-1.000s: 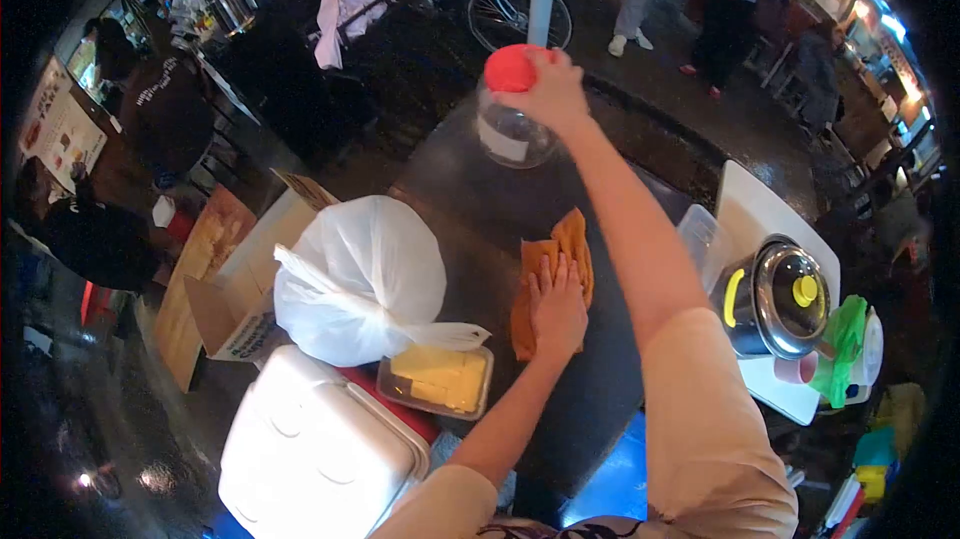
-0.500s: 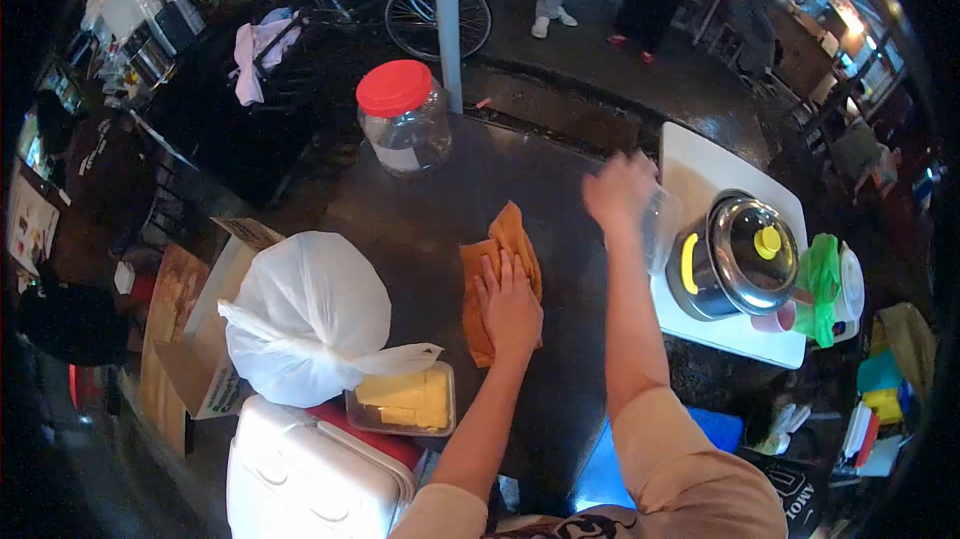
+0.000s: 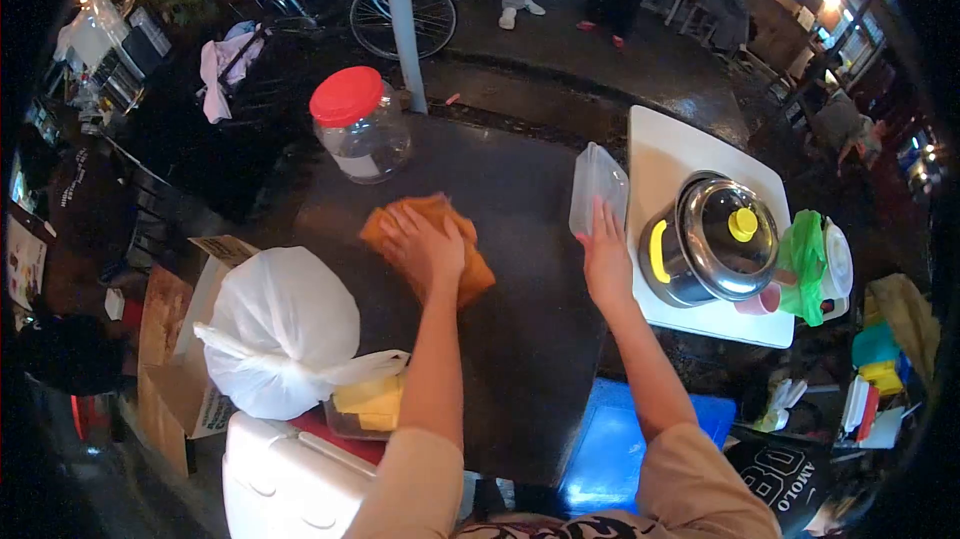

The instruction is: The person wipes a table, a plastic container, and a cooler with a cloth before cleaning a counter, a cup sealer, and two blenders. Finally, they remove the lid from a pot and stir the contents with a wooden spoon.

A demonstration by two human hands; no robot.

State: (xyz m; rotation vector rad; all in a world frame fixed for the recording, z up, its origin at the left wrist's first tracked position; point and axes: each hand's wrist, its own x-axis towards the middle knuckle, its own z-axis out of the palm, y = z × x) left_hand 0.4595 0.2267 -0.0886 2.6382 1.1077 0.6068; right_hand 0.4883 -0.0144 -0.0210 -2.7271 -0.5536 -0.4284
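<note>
With the dark tabletop read as a clock, twelve at its far end, a cardboard box lies outermost at nine, and a knotted white plastic bag bulges just inside it, between eight and nine. At seven, a shallow plastic tray of yellow blocks sits partly behind the left forearm; that sleeve is best kept high enough to miss its rim. The red-lidded plastic jar stands upright at eleven, near the cloth but apart from it, so strokes that way would do well to stop short of its base. Close to the centre, leaning toward ten, lies the orange cloth, bunched under the left hand; the fingers are straight and a little spread, laid on top rather than curled round it. Even pressure through the whole palm should serve better than fingertips alone, with the loose folds tucked in. At two, the right hand has its fingers nearly straight against a see-through plastic container; I cannot tell whether the thumb grips it. Thin walls probably flex, so a light, steady touch suits, held away from the steel pot at three, on its white table.
</note>
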